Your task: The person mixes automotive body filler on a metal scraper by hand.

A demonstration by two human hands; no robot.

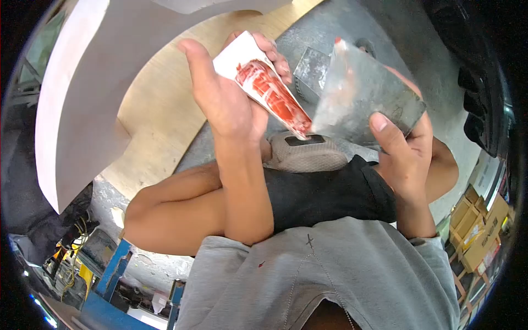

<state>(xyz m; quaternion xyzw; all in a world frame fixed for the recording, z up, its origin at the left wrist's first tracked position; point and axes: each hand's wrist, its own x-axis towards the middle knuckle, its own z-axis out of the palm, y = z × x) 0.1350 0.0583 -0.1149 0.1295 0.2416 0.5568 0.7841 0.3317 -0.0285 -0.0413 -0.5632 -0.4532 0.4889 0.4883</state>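
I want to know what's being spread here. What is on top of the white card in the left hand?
Red paste is smeared across the white card; the metal scraper touches its lower tip. The left hand covers the card's back.

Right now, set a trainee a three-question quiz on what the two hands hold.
1. True or false: the left hand holds a white card smeared with red paste.
2. What does the right hand grip? A) a hammer B) a wide metal scraper blade C) a brush
3. Fill in: the card's lower tip meets the blade's ____ corner.

Key:
1. True
2. B
3. lower left
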